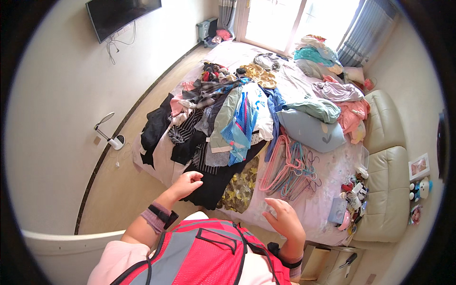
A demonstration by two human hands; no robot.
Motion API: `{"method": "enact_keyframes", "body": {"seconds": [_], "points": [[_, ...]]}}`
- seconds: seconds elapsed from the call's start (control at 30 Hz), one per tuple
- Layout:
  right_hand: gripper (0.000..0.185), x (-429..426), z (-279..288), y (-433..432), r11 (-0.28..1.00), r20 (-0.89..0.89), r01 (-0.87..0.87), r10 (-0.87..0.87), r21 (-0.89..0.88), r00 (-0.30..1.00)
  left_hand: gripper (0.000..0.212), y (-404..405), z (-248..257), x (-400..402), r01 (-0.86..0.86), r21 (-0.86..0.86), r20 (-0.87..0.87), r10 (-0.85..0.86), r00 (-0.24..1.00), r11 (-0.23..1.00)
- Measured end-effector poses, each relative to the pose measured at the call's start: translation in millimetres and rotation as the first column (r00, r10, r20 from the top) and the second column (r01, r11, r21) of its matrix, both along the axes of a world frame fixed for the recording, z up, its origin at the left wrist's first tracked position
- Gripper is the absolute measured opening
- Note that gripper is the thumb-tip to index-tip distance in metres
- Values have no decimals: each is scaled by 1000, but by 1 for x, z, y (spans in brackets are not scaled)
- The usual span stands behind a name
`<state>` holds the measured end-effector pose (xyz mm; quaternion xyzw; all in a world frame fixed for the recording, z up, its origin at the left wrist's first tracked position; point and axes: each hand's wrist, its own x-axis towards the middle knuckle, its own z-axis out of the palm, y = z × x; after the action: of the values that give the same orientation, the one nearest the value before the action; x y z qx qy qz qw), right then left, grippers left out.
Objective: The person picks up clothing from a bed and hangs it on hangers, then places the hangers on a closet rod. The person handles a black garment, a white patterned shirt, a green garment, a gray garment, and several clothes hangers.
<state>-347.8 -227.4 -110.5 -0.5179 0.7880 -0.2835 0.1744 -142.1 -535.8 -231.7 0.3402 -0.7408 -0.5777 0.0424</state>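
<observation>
My left hand (189, 183) is empty, its fingers loosely curled and thumb apart, over the near edge of the clothes pile by a black garment (206, 188). My right hand (283, 215) hangs empty with fingers spread above the bed's near edge. Between them lies a brown and yellow patterned cloth (242, 185). Beyond my right hand, a heap of pink, teal and purple clothes hangers (290, 167) rests on the bed sheet. A blue striped garment (237, 139) and a grey-green one (225, 123) top the large clothes pile.
A light blue pillow (311, 131) and more bedding lie beyond the hangers. Small items crowd the bed near the padded headboard (381, 199). A desk lamp (115, 142) stands on the floor at left. An open bedside drawer (315, 263) is at lower right.
</observation>
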Motion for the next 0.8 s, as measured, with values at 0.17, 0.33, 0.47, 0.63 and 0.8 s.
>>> {"method": "enact_keyframes", "body": {"seconds": [0.17, 0.33, 0.47, 0.63, 0.8], "points": [[40, -7, -3, -12, 994, 8, 79, -79, 73, 997, 47, -56, -48, -76, 170, -135, 36, -166, 985, 976], [40, -12, -10, -34, 965, 25, 195, -202, 176, 979, 61, -118, -116, -150, 154, -112, 148, -137, 980, 982], [39, -13, -9, -55, 931, 14, 277, -288, 235, 957, 66, -150, -146, -207, 201, -151, 326, -143, 934, 968], [40, -12, -8, -79, 865, 32, 354, -390, 356, 920, 71, -176, -199, -251, 261, -176, 355, -186, 916, 949], [42, -7, -11, -95, 794, 121, 414, -512, 445, 851, 64, -180, -218, -282, 221, -2, 358, -206, 911, 975]]}}
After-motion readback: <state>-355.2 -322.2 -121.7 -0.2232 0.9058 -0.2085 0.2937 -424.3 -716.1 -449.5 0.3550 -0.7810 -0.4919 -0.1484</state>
